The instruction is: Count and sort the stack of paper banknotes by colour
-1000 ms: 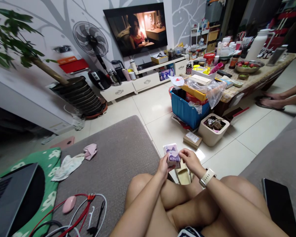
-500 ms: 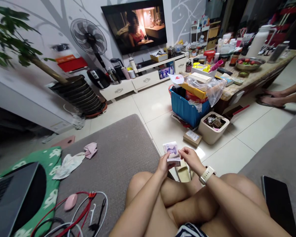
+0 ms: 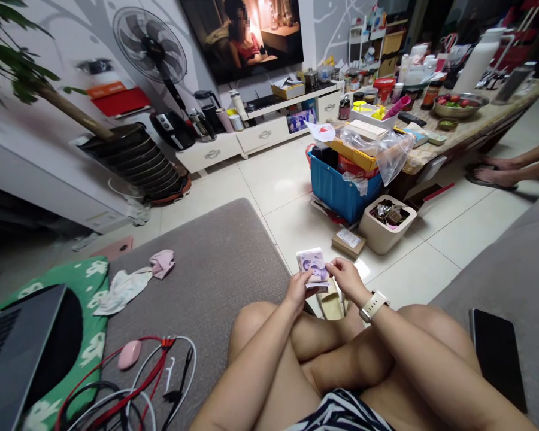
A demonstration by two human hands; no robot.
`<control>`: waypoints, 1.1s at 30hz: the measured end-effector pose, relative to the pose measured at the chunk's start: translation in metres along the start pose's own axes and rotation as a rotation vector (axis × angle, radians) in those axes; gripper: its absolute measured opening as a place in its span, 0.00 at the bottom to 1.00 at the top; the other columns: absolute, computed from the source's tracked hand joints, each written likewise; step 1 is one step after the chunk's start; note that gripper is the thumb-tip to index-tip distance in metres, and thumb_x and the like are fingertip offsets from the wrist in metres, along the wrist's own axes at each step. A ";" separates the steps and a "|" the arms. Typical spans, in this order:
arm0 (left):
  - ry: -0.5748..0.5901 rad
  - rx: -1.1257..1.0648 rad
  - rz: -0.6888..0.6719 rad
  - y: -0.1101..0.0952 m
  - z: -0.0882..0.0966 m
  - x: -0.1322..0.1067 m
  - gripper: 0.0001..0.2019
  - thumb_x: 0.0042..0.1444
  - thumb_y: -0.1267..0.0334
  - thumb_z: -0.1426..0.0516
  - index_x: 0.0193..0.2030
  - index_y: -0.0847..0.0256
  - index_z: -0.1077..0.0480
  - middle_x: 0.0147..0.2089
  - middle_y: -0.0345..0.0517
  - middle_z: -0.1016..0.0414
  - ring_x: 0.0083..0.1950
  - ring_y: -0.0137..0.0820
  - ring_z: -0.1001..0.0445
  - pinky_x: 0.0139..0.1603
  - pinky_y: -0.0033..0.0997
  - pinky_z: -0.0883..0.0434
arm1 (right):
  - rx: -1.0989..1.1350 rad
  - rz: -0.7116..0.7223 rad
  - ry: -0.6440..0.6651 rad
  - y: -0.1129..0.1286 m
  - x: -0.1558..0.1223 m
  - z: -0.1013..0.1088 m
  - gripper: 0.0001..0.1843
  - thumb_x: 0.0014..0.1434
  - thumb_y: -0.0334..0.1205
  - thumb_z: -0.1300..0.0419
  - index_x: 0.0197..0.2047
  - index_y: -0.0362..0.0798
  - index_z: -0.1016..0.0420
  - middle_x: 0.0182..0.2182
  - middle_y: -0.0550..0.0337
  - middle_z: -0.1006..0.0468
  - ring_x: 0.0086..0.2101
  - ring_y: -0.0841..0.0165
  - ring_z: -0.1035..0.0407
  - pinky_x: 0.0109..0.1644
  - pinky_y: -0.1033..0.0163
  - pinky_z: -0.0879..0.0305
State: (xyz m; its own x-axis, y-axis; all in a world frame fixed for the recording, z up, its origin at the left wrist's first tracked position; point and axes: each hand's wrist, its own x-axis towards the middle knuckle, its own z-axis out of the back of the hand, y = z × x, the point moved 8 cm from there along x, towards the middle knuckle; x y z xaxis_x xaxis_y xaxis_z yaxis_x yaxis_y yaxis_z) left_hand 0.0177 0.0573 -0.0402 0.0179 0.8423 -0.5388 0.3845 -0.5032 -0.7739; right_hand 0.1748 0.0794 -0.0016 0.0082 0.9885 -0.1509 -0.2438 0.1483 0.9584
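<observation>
The left hand grasps a small stack of purple banknotes, thumb laid across the top; the right hand pinches the right edge of the upper note between thumb and fingertips; the stack is in front of the crossed legs, above the floor at the edge of a grey seat; a pale watch circles the right wrist.

Beneath the hands a pair of yellowish slippers shows in part; beyond them, a small cardboard box lies just beside a beige bin, with a blue basket behind; to the right a dark phone lies on grey upholstery; to the left, red, white and black cables loop around a pink case, near a laptop resting over a green cloth; farther off, a person's feet stand near the cluttered table.
</observation>
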 end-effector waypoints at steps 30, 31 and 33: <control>0.033 -0.067 -0.035 -0.005 -0.002 0.000 0.18 0.48 0.53 0.36 0.39 0.69 0.22 0.36 0.56 0.18 0.34 0.41 0.20 0.37 0.38 0.25 | 0.224 0.055 0.115 0.015 -0.007 -0.009 0.23 0.60 0.57 0.45 0.23 0.48 0.33 0.19 0.63 0.30 0.22 0.69 0.39 0.30 0.64 0.44; 0.011 -0.051 -0.013 -0.003 0.000 0.000 0.18 0.48 0.54 0.36 0.39 0.68 0.23 0.36 0.55 0.18 0.34 0.40 0.21 0.36 0.37 0.25 | 0.187 0.048 0.078 0.013 -0.005 -0.006 0.22 0.59 0.57 0.42 0.23 0.48 0.33 0.19 0.63 0.30 0.23 0.69 0.38 0.31 0.64 0.43; -0.011 -0.027 0.006 -0.001 0.003 0.001 0.17 0.46 0.55 0.34 0.39 0.67 0.23 0.35 0.52 0.18 0.33 0.38 0.21 0.34 0.36 0.26 | 0.117 0.023 0.011 0.007 -0.003 0.000 0.20 0.56 0.55 0.40 0.24 0.48 0.33 0.21 0.63 0.29 0.25 0.68 0.37 0.32 0.64 0.43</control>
State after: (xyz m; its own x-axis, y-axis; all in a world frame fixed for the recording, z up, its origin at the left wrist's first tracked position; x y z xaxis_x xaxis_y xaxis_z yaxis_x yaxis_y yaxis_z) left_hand 0.0145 0.0580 -0.0412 0.0097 0.8371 -0.5469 0.4091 -0.5024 -0.7618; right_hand 0.1727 0.0773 0.0056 -0.0070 0.9915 -0.1302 -0.1292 0.1282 0.9833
